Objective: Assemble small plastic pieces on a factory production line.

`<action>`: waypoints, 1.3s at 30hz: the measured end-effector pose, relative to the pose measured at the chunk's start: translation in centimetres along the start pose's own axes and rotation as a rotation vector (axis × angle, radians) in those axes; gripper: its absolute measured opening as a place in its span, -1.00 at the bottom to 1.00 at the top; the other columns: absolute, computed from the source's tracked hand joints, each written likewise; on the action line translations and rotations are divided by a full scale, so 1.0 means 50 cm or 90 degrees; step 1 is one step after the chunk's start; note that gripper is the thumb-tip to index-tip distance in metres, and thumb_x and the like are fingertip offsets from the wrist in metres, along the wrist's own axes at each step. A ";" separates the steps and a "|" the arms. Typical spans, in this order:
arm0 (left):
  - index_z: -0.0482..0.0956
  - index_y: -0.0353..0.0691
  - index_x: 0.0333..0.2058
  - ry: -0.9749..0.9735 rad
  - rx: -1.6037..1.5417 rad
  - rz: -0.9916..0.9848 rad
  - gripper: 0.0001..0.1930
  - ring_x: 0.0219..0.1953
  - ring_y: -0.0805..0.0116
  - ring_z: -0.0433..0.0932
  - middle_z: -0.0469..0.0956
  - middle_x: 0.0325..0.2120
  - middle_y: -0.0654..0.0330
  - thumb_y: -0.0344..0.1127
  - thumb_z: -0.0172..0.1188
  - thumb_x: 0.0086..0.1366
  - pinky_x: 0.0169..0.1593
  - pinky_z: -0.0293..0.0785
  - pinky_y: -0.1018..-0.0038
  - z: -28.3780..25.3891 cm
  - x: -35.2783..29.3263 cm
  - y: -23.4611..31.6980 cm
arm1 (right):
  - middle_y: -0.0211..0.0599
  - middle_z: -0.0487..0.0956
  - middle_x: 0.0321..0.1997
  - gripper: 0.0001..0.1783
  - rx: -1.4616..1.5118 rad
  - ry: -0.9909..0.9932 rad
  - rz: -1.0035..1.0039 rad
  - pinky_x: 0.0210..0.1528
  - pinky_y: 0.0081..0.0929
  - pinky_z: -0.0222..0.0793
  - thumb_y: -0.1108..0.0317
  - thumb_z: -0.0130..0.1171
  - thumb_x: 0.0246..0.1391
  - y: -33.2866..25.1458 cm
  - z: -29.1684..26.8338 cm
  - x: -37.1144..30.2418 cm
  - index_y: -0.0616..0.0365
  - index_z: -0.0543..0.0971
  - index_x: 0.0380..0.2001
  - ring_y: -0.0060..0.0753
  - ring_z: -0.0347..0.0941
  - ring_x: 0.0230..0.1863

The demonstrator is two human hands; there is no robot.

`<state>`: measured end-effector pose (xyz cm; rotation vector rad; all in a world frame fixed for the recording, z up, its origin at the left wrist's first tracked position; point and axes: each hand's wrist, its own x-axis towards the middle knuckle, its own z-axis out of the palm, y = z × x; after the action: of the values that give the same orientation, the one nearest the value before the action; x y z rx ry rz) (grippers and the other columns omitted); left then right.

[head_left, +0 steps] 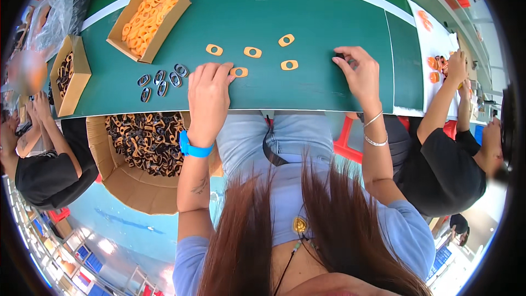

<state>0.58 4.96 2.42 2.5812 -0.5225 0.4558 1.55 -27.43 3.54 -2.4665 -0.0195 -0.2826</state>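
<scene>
On the green tabletop, my left hand [210,92] has its fingertips closed at the left end of a flat orange piece with a round hole [245,72]. Farther right, my right hand [359,74] pinches a small black piece [339,56], mostly covered by the fingers. Between and beyond the hands lie more flat orange pieces: one at the left [214,50], one in the middle [246,50], one at the far right [286,40] and one nearer [289,65]. Several dark oval rings [159,77] are grouped left of my left hand.
A cardboard box [167,35] of orange pieces stands far left, beside a smaller box [79,82] of dark and orange parts. Below the table edge, a large carton [134,197] holds many black-and-orange parts. Co-workers sit at both sides; one person's hand [456,67] works over a white surface.
</scene>
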 end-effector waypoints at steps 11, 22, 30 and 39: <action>0.61 -0.30 -0.23 -0.030 -0.113 -0.001 -0.83 -0.24 0.12 0.47 0.48 -0.33 0.11 -0.48 0.31 0.17 -0.16 0.41 0.24 0.032 -0.008 0.082 | -0.18 0.64 -0.04 -0.60 0.043 0.057 -0.162 -0.16 -0.44 0.49 0.54 0.41 -0.03 -0.004 -0.003 -0.088 0.18 0.67 -0.05 -0.29 0.58 -0.14; 0.61 -0.27 -0.20 -0.057 -0.210 -0.004 -0.82 -0.25 0.10 0.48 0.47 -0.28 0.11 -0.48 0.32 0.20 -0.22 0.47 0.25 0.071 -0.012 0.135 | -0.28 0.63 -0.23 -0.87 0.045 0.026 -0.216 -0.24 -0.40 0.53 0.58 0.42 -0.08 0.020 0.002 -0.086 0.20 0.70 -0.39 -0.28 0.59 -0.25; 0.61 -0.29 -0.20 -0.062 -0.265 -0.040 -0.81 -0.23 0.08 0.48 0.48 -0.28 0.10 -0.49 0.32 0.20 -0.20 0.46 0.24 0.075 -0.015 0.127 | -0.26 0.63 -0.26 -0.80 0.134 0.016 -0.109 -0.27 -0.42 0.51 0.52 0.45 -0.08 -0.014 -0.009 -0.081 0.21 0.69 -0.31 -0.26 0.59 -0.28; 0.63 -0.28 -0.18 -0.035 -0.304 -0.041 -0.81 -0.22 0.12 0.46 0.49 -0.30 0.11 -0.47 0.34 0.21 -0.18 0.41 0.30 0.081 -0.020 0.125 | -0.27 0.61 -0.30 -0.79 0.022 -0.005 -0.132 -0.42 -0.50 0.38 0.45 0.36 0.11 0.005 0.006 -0.066 0.18 0.72 -0.16 -0.40 0.51 -0.42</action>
<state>-2.13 -1.92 0.95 2.1476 -0.4956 0.2063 -1.62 -27.28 2.47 -2.4333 -0.2814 -0.3588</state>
